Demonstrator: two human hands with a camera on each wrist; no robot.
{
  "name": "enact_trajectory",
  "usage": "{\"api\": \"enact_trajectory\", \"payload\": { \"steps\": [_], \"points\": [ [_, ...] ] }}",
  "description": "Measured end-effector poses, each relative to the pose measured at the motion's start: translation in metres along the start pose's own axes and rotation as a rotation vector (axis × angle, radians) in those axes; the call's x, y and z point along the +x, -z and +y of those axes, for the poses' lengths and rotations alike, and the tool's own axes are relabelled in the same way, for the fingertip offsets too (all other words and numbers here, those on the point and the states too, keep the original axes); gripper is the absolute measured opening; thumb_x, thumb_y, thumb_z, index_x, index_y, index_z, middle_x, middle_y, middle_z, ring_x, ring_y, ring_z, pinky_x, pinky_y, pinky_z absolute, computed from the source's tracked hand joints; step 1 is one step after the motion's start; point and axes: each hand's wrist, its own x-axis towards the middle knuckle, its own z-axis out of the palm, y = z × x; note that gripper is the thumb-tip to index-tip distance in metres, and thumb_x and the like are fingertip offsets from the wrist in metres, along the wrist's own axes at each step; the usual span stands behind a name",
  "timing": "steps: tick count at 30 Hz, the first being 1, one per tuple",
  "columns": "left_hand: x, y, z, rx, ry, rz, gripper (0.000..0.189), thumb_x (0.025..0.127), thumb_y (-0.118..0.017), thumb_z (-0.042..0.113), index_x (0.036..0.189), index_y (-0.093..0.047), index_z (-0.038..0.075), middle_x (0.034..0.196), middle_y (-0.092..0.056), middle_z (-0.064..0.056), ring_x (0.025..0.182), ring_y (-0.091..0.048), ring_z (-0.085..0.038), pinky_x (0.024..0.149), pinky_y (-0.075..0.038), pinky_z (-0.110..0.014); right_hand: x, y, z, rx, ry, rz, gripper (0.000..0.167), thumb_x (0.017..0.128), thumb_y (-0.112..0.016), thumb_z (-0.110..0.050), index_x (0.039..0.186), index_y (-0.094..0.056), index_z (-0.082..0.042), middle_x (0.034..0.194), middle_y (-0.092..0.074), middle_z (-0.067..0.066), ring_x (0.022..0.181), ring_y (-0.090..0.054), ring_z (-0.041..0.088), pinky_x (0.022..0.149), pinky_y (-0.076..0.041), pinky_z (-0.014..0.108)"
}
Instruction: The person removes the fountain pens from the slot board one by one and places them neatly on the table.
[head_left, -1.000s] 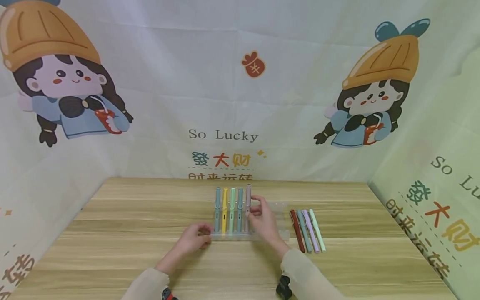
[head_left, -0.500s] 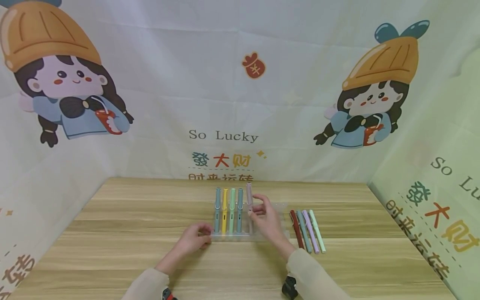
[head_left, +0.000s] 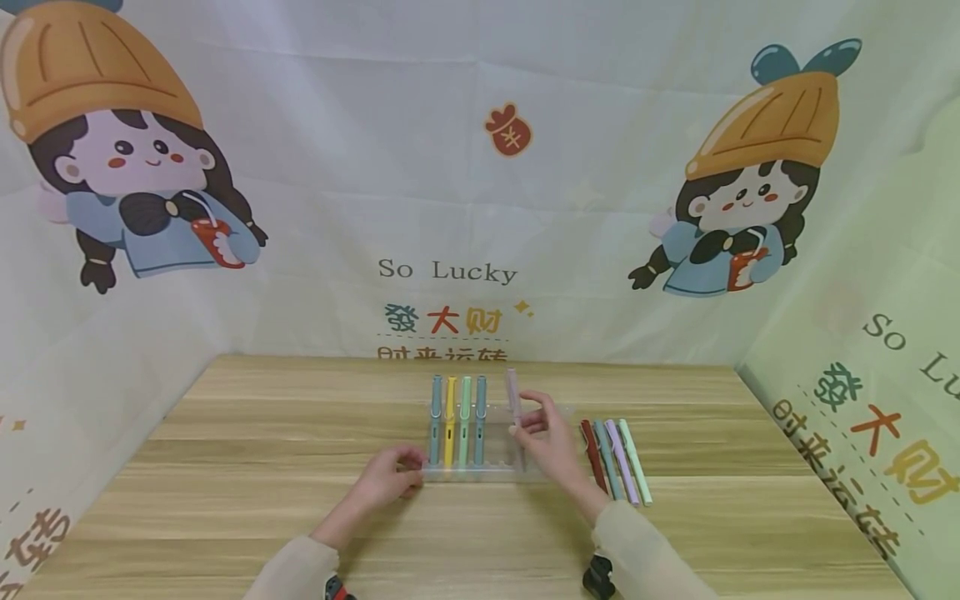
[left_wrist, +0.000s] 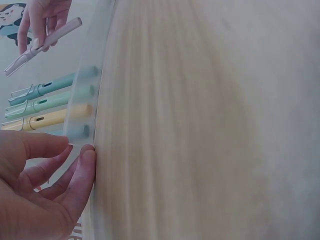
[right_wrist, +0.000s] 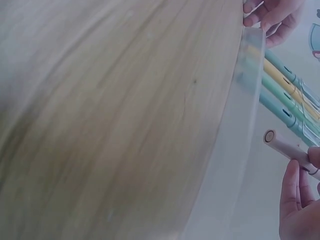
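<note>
My right hand (head_left: 547,437) pinches a pale mauve pen (head_left: 513,390) over the right part of a clear plastic pen stand (head_left: 480,475). In the right wrist view, the lower end of the mauve pen (right_wrist: 282,143) points out from the fingers, lifted off the stand's front ledge (right_wrist: 225,140). My left hand (head_left: 393,472) grips the stand's left front corner, thumb and fingertips at the ledge's end in the left wrist view. Upright in the stand's left half are a blue pen (head_left: 436,421), a yellow pen (head_left: 450,421), a mint green pen (head_left: 465,421) and another blue pen (head_left: 480,421).
Right of the stand, a dark red pen (head_left: 594,461), a grey-blue pen (head_left: 608,462), a lilac pen (head_left: 622,462) and a pale mint pen (head_left: 635,462) lie side by side on the wooden table (head_left: 300,433). A printed cloth backdrop (head_left: 315,233) rises behind the table.
My right hand has lifted the mauve pen away from its place beside the second blue pen and carried it to the right. My left hand has stayed at the stand's corner.
</note>
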Motion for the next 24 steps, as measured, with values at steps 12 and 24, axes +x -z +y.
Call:
{"api": "enact_trajectory", "payload": {
  "steps": [12,24],
  "points": [
    [0.000,0.000,0.003,0.019,0.005,0.005,0.015,0.078,-0.053,-0.008,0.093,-0.055,-0.007,0.083,-0.055,-0.011,0.068,-0.055,-0.019,0.056,-0.050,-0.032,-0.004,0.024,0.002,-0.073,-0.013,0.024,0.048,0.075,-0.066,0.000,0.118,-0.049,-0.011,0.079,-0.059,0.006,0.071,-0.057,0.019,0.058,-0.050,0.029],
    [0.002,-0.001,0.001,0.026,0.036,0.014,0.016,0.079,-0.053,-0.010,0.094,-0.055,-0.007,0.083,-0.055,-0.010,0.069,-0.055,-0.019,0.059,-0.050,-0.032,-0.009,0.055,0.007,-0.130,-0.047,-0.005,0.049,0.077,-0.065,-0.001,0.121,-0.046,-0.010,0.082,-0.058,0.008,0.073,-0.058,0.020,0.057,-0.050,0.029]
  ]
}}
